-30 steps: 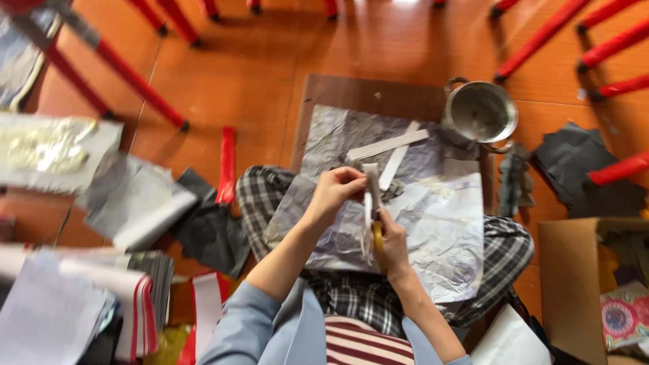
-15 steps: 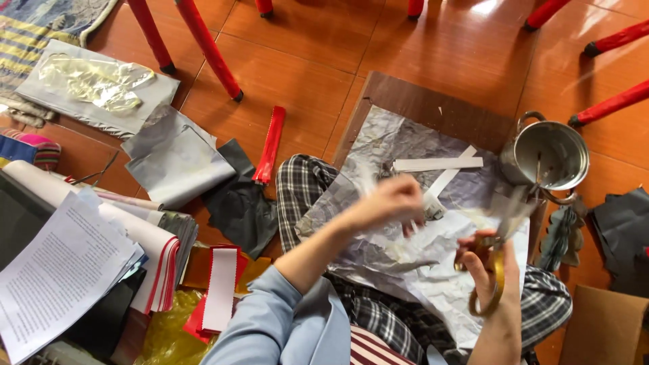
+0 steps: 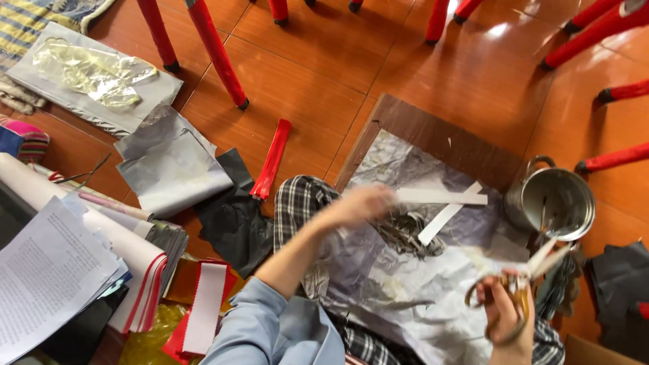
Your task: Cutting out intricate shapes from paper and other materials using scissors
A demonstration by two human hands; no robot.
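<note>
I sit on the floor with crinkled silver foil paper spread over my lap and a brown board. My left hand is blurred, reaching over the foil toward two white paper strips and a pile of dark shreds; whether it holds anything I cannot tell. My right hand grips yellow-handled scissors, blades pointing up toward a steel pot, with a white strip near the blades.
Red chair legs stand across the wooden floor at the top. A red paper strip, grey and black sheets, rolled paper, printed pages and red-and-white pieces lie on the left. Dark cloth sits at right.
The hands, together over the foil a second ago, have separated. The right hand carried the scissors down and right beside the pot; the left reaches toward the white strips. The view shifted.
</note>
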